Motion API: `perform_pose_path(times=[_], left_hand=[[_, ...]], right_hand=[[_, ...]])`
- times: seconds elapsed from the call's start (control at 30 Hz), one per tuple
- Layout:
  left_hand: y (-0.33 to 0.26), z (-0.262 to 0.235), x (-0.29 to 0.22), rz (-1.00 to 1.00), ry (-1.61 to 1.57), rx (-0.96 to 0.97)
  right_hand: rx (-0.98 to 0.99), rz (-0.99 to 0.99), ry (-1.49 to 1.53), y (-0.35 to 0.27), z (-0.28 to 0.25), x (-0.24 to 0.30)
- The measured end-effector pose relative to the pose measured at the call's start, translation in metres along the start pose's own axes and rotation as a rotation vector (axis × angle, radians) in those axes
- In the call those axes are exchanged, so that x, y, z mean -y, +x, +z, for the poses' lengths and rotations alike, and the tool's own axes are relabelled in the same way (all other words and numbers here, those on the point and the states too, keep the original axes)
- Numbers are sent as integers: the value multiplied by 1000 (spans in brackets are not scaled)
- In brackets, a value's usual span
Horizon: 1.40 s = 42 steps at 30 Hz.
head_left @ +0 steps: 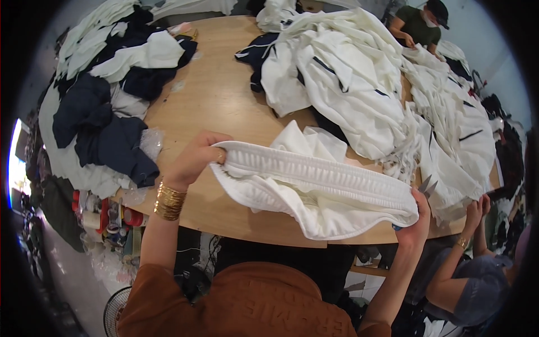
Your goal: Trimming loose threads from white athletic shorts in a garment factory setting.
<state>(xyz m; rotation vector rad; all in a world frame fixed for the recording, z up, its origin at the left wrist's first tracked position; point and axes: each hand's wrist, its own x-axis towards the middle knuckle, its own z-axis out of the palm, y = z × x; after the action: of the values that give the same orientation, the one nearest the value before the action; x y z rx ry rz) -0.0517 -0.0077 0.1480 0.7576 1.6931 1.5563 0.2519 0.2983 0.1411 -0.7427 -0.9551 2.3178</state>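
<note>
A white elastic-waisted garment (320, 194) is stretched wide between my two hands, its gathered waistband running across the front of the table. My left hand (199, 157) is closed round one end of the waistband. At the other end, my right hand (414, 222) grips the band too. Metal blades of small scissors (428, 186) stick up from that same hand; their handle is mostly hidden by the fingers. More white cloth (309, 140) lies on the table just behind the band.
A big heap of white garments (348, 78) with dark strips covers the table's right half. Navy and white clothes (106, 129) are piled at left. Thread cones (92, 220) stand below them. One co-worker (418, 28) handles cloth at far right; another's hands (476, 210) are near right.
</note>
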Motion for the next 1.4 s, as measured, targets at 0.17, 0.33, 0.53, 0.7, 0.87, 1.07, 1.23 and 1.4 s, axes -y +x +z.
perform_pose_path(times=[0.17, 0.33, 0.53, 0.7, 0.87, 1.07, 1.23, 1.4], left_hand=[[20, 18, 41, -54, 41, 53], [12, 37, 93, 155, 353, -213], [-54, 59, 74, 322, 707, -319], [-52, 94, 79, 127, 433, -36], [-34, 90, 94, 152, 684, -113], [-24, 79, 92, 179, 658, -118], [-5, 106, 84, 431, 386, -415], [4, 132, 112, 189, -200, -369]], right_hand=[[-182, -110, -362, 23, -2, -55], [-191, 114, -848, 35, -29, -115], [-169, -376, -1268, -5, 28, -80], [579, -246, -1324, 3, 86, -131], [567, -363, -1263, 50, 85, -178], [609, -360, -1501, 34, 97, -156], [439, -1045, -1276, 5, 108, -130], [306, -953, -1315, 7, 72, -157]])
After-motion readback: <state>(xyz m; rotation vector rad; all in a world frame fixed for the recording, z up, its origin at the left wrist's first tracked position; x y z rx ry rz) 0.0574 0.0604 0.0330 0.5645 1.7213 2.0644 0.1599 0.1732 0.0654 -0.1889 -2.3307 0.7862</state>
